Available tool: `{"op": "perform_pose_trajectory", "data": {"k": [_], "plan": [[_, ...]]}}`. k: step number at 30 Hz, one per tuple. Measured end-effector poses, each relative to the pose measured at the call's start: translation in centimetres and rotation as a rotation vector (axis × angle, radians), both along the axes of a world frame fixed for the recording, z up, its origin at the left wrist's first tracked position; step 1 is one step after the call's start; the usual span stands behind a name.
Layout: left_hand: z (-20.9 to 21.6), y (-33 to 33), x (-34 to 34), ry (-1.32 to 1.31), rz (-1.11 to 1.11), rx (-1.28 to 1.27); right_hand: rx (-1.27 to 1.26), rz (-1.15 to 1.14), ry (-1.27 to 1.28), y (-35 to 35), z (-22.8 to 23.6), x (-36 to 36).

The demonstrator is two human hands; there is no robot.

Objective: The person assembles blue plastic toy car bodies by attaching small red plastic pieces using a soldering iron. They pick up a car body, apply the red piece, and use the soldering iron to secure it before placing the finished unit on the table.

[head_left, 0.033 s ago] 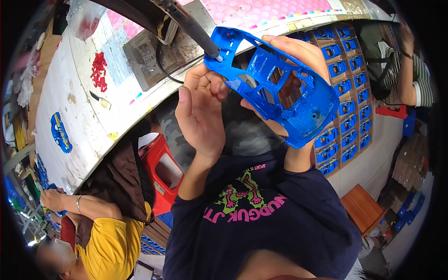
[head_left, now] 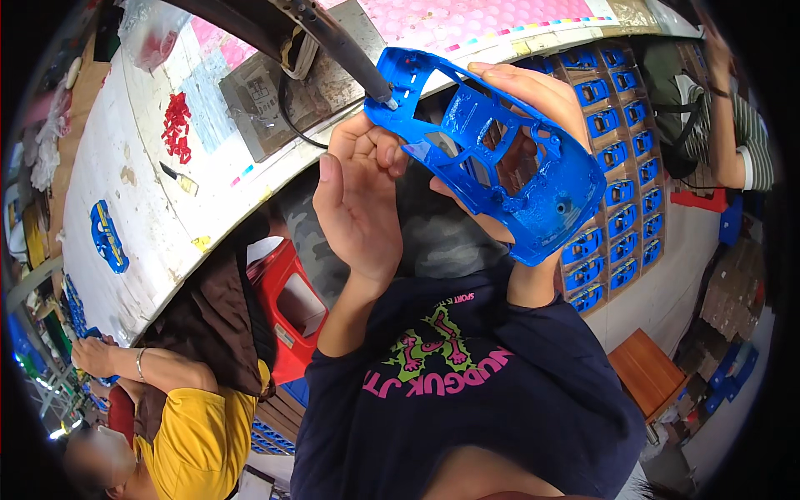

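Note:
A blue plastic toy car body (head_left: 467,121) is held up tilted over my lap, its hollow inner side showing. My right hand (head_left: 542,96) grips it along its right side, fingers over the edge, with part of the hand hidden behind the shell. At its upper left end, my left hand (head_left: 362,196) has its fingers curled against the rim, palm showing and thumb free. A dark metal rod (head_left: 346,58) with a pale tip slants down from above. Its tip meets that same end of the shell, close to my left fingertips.
On the white table (head_left: 133,158) lie small red parts (head_left: 177,129), a small yellow-and-black tool (head_left: 179,179) and another blue piece (head_left: 108,237). Trays of blue car bodies (head_left: 617,154) stand at right. A red stool (head_left: 292,312) is at left. Co-workers sit on both sides.
The co-worker's forearm at the far right has shifted slightly upward and left. My hands, the car body and the rod look unmoved.

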State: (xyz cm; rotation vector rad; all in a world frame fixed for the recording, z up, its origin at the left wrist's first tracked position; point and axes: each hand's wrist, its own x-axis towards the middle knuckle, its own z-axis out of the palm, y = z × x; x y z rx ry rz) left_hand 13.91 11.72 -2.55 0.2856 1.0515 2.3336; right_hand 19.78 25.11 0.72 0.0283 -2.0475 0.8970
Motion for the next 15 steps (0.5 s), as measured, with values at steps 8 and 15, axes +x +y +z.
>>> {"op": "perform_pose_trajectory", "data": {"k": [8,15], "plan": [[-0.2,-0.3,-0.1,0.008,-0.024,0.025,-0.06,0.007,-0.029,-0.1,-0.5,0.0],[-1.4,-2.1,1.1,0.04,-0.136,-0.333,-0.384,0.103,-0.172,-0.9,-4.2,2.1]]}}
